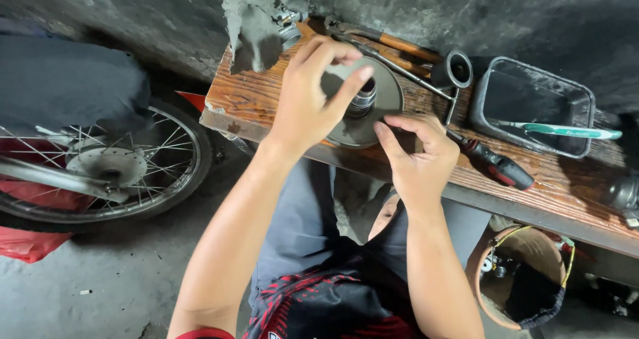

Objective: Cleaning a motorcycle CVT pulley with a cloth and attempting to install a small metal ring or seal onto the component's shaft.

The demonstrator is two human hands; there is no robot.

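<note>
A round grey metal disc with a raised hub (363,102) lies on a wooden bench (259,99) in front of me. My left hand (309,96) rests over the disc's left side, fingers curled across its top edge toward the hub. My right hand (416,156) pinches the disc's lower right rim with thumb and fingers. Whether a small part sits between those fingertips I cannot tell.
A dirty grey rag (259,16) lies at the bench's far left. A T-handle wrench (413,69), a black socket (452,69), a red-black screwdriver (496,162) and a metal tray (532,102) holding a toothbrush (566,131) sit right. A spoked wheel (100,162) is left; a bucket (522,272) below.
</note>
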